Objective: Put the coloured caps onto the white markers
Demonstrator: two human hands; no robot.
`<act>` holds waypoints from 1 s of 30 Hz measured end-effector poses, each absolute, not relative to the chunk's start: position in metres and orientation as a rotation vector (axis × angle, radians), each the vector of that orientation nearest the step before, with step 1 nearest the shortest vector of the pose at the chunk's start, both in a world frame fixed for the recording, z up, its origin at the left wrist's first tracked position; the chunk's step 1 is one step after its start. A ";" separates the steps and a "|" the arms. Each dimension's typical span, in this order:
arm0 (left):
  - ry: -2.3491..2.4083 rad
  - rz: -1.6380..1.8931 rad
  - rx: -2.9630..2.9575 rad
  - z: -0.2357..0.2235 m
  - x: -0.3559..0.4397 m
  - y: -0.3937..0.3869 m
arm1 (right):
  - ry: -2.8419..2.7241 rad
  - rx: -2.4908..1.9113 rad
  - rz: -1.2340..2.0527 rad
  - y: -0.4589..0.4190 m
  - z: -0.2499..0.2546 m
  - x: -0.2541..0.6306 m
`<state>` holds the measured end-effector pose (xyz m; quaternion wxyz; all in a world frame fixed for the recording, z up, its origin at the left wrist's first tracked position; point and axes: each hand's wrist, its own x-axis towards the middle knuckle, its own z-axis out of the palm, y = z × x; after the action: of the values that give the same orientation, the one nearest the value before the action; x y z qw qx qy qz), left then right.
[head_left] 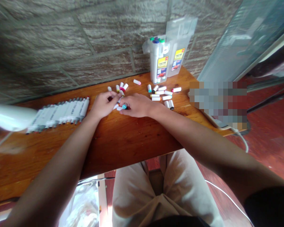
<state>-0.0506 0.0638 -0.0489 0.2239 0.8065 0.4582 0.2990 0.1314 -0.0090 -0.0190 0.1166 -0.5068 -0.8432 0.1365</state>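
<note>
White marker caps with coloured ends lie between my two hands on the wooden table. My left hand is bent over them, its thumb and fingers closed around a marker cap, though the fingertips are partly hidden. From the right, my right hand reaches in with curled fingers, and a turquoise-ended marker cap shows at its thumb. Just beyond the hands lie several loose caps with yellow and pink ends. Another group of caps is scattered to the right of my right hand.
A row of white markers lies side by side at the left, near a white lamp-like object. A clear marker case holding several markers stands against the stone wall, its lid open. A blurred-out object rests at the right end.
</note>
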 end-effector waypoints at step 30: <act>1.282 0.806 2.255 -0.050 -0.051 0.064 | -2.452 -1.494 0.390 -0.010 -0.019 0.132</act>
<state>-0.0509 0.0644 -0.0496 0.2110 0.8115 0.4612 0.2902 0.1321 -0.0097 -0.0194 0.1214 -0.5118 -0.8399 0.1336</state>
